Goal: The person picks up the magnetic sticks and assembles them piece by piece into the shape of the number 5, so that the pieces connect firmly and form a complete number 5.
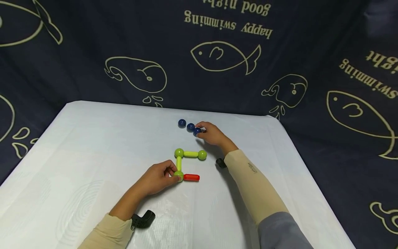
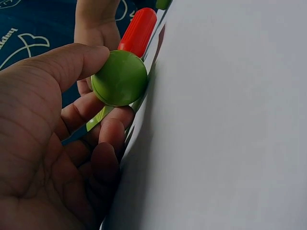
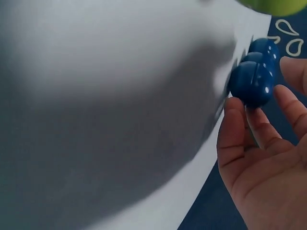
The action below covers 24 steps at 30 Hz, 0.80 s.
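Observation:
My left hand [image 1: 158, 178] pinches a green ball [image 2: 120, 79] between thumb and fingers, at the near corner of a small rod-and-ball frame. From that ball a red rod [image 1: 191, 177] points right, and a yellow-green rod [image 1: 179, 164] runs away to a second green ball [image 1: 179, 153]. Another yellow-green rod [image 1: 191, 154] links this one to a third green ball [image 1: 202, 155]. Farther back, my right hand [image 1: 214, 134] has its fingers around the nearest dark blue ball [image 3: 252, 84]. Two more blue balls, a middle one [image 1: 190, 127] and a far one [image 1: 181, 123], line up beyond it.
A white cover lies over the table [image 1: 93, 148]. Behind its back edge hangs a dark blue cloth [image 1: 174, 45] with fish drawings and lettering. Black wrist cameras are worn on the left wrist [image 1: 143, 219] and the right wrist [image 1: 221, 163].

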Each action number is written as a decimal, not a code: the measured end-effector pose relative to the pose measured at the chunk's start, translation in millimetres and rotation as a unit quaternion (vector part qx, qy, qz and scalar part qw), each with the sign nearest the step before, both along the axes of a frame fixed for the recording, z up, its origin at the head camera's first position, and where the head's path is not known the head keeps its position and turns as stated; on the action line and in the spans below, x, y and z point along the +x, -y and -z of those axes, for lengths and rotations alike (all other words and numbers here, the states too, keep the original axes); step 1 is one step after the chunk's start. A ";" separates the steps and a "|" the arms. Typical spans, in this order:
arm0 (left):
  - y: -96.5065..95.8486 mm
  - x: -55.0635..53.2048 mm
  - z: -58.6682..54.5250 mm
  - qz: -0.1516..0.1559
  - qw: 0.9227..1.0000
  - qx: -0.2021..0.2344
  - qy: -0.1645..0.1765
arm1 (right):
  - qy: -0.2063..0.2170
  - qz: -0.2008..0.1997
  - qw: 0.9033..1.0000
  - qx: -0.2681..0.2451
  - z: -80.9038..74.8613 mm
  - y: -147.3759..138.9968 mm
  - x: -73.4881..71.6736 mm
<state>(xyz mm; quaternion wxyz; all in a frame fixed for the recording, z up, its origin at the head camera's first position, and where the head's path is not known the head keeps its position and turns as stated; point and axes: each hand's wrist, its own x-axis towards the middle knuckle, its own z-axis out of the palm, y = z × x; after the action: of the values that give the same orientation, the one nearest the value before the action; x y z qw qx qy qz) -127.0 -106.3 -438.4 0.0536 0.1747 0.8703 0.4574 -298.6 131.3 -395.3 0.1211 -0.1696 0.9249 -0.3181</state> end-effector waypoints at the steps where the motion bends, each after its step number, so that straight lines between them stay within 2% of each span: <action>1: -0.3 0.0 -0.1 -0.001 1.000 0.000 0.001 | -0.002 -0.003 1.000 0.005 0.6 1.4 -0.2; 9: -0.7 -0.1 0.2 -0.002 1.000 -0.001 0.004 | 0.004 0.005 0.999 0.037 4.4 5.8 1.8; 14: -0.7 0.1 0.3 -0.005 1.000 -0.006 0.003 | 0.030 0.031 0.999 0.002 2.3 -0.7 7.2; 19: -0.6 0.1 1.1 -0.005 1.000 -0.009 0.002 | 0.041 0.048 0.996 -0.056 -8.8 -10.5 24.2; 24: -0.1 0.4 1.1 -0.004 1.000 -0.006 0.003 | 0.046 0.040 0.993 -0.104 -17.6 -22.4 49.5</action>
<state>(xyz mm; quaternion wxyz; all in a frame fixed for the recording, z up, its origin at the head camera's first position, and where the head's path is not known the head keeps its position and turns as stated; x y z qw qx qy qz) -126.6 -106.2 -439.4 0.0553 0.1695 0.8735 0.4529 -249.1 153.7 -377.7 0.1323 -0.1291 0.8863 -0.4246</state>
